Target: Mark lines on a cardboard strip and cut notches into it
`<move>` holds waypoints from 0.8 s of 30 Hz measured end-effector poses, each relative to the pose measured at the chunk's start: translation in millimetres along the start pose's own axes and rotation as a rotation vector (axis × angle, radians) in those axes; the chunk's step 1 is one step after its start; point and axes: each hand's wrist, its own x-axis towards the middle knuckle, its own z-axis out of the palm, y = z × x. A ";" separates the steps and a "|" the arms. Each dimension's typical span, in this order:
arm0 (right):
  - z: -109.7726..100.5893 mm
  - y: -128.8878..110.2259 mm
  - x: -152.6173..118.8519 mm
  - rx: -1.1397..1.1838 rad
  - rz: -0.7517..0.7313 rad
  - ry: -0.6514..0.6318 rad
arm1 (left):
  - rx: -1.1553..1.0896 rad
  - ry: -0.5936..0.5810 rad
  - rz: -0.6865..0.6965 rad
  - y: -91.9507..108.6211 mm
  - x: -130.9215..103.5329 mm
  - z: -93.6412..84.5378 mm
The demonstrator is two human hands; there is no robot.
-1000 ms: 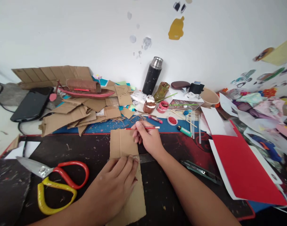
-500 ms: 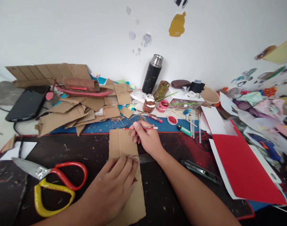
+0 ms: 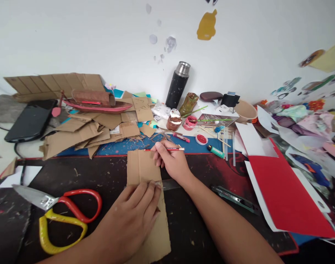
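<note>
A strip of brown cardboard (image 3: 144,165) lies lengthwise on the dark mat in front of me. My left hand (image 3: 141,209) rests palm down across it, fingers stretched out. Under those fingertips a clear ruler (image 3: 171,184) crosses the cardboard, its right end sticking out onto the mat; the hand hides most of it. My right hand (image 3: 170,157) is closed around a thin dark red pencil (image 3: 174,149). The pencil lies nearly level, its tip pointing left over the cardboard's far end. Beyond the left forearm are big scissors (image 3: 70,205) with red and yellow handles.
A utility knife (image 3: 236,200) lies right of my forearm, near a red sheet (image 3: 288,194). Behind the mat (image 3: 195,223) are cardboard scraps (image 3: 73,141), a model boat (image 3: 98,104), a black flask (image 3: 178,85), paint pots (image 3: 189,123) and a glue stick (image 3: 215,151). A phone (image 3: 32,119) sits far left.
The view has tilted and shifted very slightly. Both hands, the pencil and the cardboard stay where they were.
</note>
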 end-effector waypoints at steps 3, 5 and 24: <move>-0.2 0.3 0.2 0.006 -0.009 0.000 | 0.001 -0.006 0.000 0.2 -2.2 1.5; -0.3 0.5 0.3 0.002 -0.007 0.003 | -0.004 -0.014 -0.004 0.0 -3.8 2.9; -0.5 -0.3 -1.1 -0.003 -0.016 -0.002 | -0.010 -0.016 -0.015 -0.5 0.9 -2.2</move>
